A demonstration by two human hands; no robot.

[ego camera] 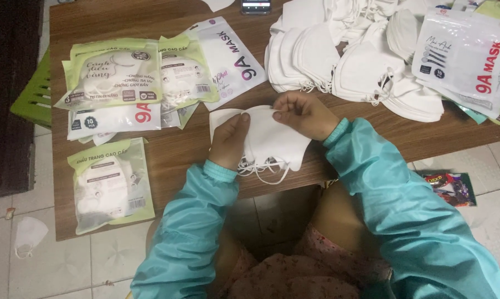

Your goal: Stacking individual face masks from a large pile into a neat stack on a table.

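Observation:
Both my hands hold a small stack of white face masks (272, 141) over the near edge of a brown wooden table (178, 149). My left hand (230, 141) grips the stack's left side, thumb on top. My right hand (305, 113) pinches its upper right edge. The masks' ear loops hang below the stack. I wear teal sleeves.
A big heap of loose white masks (349, 55) lies at the back right, with a white mask pouch (466, 55) beside it. Filled green and white mask packets (117, 77) lie at the left, one more (108, 188) near the front. A phone (255, 5) sits at the far edge. One mask (28, 235) lies on the tiled floor.

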